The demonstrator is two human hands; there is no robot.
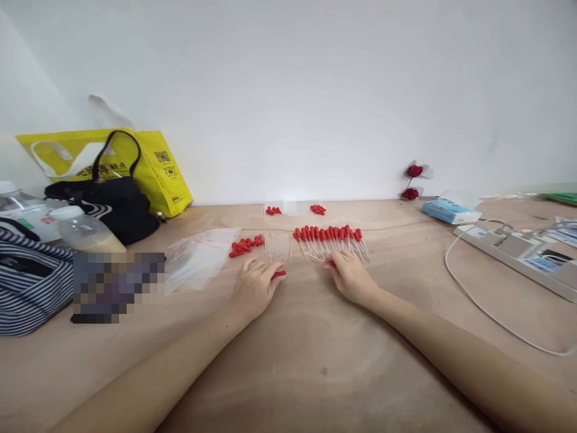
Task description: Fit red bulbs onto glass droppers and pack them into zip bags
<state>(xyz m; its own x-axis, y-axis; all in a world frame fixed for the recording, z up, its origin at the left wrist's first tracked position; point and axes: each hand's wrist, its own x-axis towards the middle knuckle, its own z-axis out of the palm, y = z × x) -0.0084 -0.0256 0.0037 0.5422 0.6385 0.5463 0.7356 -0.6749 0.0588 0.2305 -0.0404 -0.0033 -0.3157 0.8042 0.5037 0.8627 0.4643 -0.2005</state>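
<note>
The fingers of the left hand (255,287) are pinching a small red piece (279,274) between thumb and forefinger, just above or against the tabletop (323,367). The fingers of the right hand (354,279) are curling at the lower ends of the red-topped sticks (331,240); whether they are grasping one, I cannot tell. The step in hand, as I judge it, is handling one red piece on the left while the right hand is working beside the row. The next move calls for a steady, light pinch and a clear view of the piece's end, without nudging the row.

Just beyond the left hand, bare white sticks (277,246) are lying side by side, with loose red pieces (246,245) to their left. Clear plastic bags (202,258) are spreading farther toward the left edge. Near the tabletop's far edge, two small red clusters (273,210) (318,209) are flanking a clear packet (295,208). Toward the right edge, a power strip (509,252) is lying in front of a blue tissue pack (451,210).
</note>
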